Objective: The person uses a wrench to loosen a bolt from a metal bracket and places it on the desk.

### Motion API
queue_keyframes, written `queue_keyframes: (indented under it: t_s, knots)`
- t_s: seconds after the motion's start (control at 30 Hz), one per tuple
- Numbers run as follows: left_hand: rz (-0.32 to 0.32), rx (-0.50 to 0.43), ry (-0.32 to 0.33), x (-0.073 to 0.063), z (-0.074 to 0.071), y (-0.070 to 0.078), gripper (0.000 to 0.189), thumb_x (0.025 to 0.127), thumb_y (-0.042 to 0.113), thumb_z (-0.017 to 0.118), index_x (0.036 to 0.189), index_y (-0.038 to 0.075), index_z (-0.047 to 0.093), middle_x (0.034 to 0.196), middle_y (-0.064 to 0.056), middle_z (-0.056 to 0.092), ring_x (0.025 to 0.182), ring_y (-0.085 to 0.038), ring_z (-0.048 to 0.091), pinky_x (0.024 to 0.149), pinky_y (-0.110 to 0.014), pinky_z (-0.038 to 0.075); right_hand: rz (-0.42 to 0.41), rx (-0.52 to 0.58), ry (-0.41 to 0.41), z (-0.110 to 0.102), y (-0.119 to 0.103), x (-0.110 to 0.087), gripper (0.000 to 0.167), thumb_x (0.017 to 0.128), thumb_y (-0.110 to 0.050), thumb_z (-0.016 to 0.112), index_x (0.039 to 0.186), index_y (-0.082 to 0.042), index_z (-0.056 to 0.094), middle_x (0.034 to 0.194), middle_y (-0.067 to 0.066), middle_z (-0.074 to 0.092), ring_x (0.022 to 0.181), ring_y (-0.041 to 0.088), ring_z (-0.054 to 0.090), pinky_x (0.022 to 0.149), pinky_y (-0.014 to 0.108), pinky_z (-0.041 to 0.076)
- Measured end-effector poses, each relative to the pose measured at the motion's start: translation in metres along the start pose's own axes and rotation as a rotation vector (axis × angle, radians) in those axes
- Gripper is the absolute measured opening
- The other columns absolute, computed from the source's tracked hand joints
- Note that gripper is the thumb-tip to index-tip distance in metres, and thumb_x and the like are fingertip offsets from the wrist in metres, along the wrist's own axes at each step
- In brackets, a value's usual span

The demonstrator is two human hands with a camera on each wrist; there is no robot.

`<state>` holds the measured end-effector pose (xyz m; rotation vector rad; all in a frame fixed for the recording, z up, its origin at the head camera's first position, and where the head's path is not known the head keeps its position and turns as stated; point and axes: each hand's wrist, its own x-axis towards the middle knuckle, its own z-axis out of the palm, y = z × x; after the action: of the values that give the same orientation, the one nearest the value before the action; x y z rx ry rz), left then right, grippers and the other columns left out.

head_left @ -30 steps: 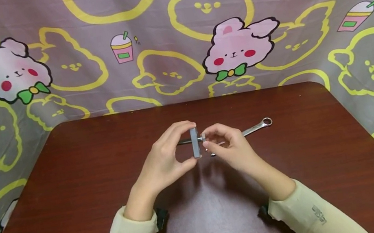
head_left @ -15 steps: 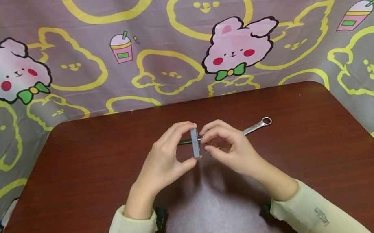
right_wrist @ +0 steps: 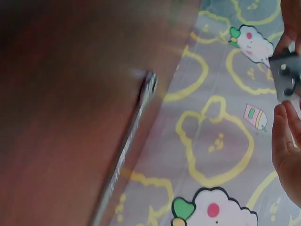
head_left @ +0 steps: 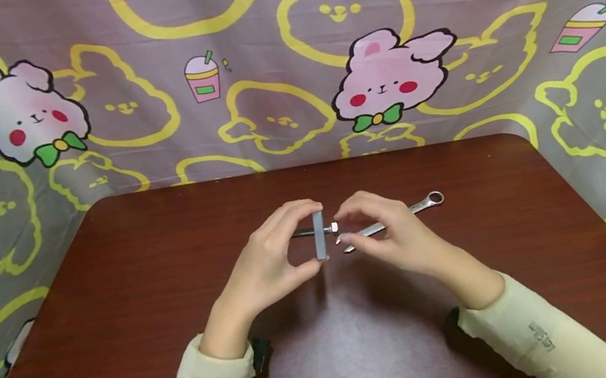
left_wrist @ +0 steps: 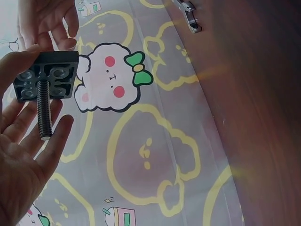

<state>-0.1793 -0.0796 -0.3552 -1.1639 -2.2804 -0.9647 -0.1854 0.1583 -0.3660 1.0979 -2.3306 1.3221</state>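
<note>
My left hand (head_left: 272, 254) holds a small grey square plate (head_left: 320, 237) on edge above the table, thumb below and fingers above. A bolt passes through the plate: in the left wrist view its threaded shaft (left_wrist: 43, 108) sticks out from the side with round holes, between my fingers and thumb. On the other side its bright hex head (head_left: 335, 227) points toward my right hand (head_left: 407, 235). That hand hovers just right of the head, fingers loosely bent and apart, with nothing between them. In the right wrist view the plate (right_wrist: 283, 77) is partly cut off at the edge.
A silver combination wrench (head_left: 420, 206) lies on the dark brown table (head_left: 167, 238) behind my right hand, its ring end to the right and its open jaw toward the middle. A patterned cloth (head_left: 266, 41) hangs behind the table and along both sides.
My right hand, earlier with its fingers at the bolt's head, has drawn back to the right and spread, so the head shows. My left hand still holds the plate.
</note>
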Motion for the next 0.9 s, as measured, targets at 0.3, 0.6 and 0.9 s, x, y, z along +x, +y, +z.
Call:
queue_keyframes:
  t_s: [0.3,0.6,0.9]
  knots:
    - [0.017,0.017,-0.027,0.000,0.003,0.000,0.067,0.070,0.004,0.082,0.131,0.006,0.054,0.131,-0.005,0.060,0.121,-0.016,0.058,0.101,-0.031,0.051,-0.079,-0.053,-0.188,-0.015,0.014,0.010,0.010,0.089,-0.008,0.071,0.099,-0.010,0.071,0.092,-0.005,0.067,0.083,0.007,0.058,0.072,0.023,0.051]
    - [0.026,0.030,-0.025,0.001,0.004,0.001,0.067,0.069,0.004,0.082,0.130,0.006,0.055,0.131,-0.005,0.060,0.121,-0.017,0.058,0.103,-0.031,0.050,0.078,0.091,-0.168,-0.007,0.016,0.007,0.006,0.091,-0.006,0.069,0.096,-0.006,0.071,0.083,0.001,0.069,0.072,0.009,0.062,0.065,0.025,0.054]
    - [0.012,0.014,-0.015,-0.001,0.006,-0.001,0.069,0.069,0.004,0.083,0.131,0.005,0.054,0.131,-0.006,0.060,0.122,-0.018,0.058,0.103,-0.032,0.050,0.162,0.124,-0.079,0.002,0.009,0.002,0.019,0.086,-0.002,0.073,0.103,-0.006,0.067,0.085,0.003,0.068,0.077,0.009,0.064,0.067,0.025,0.057]
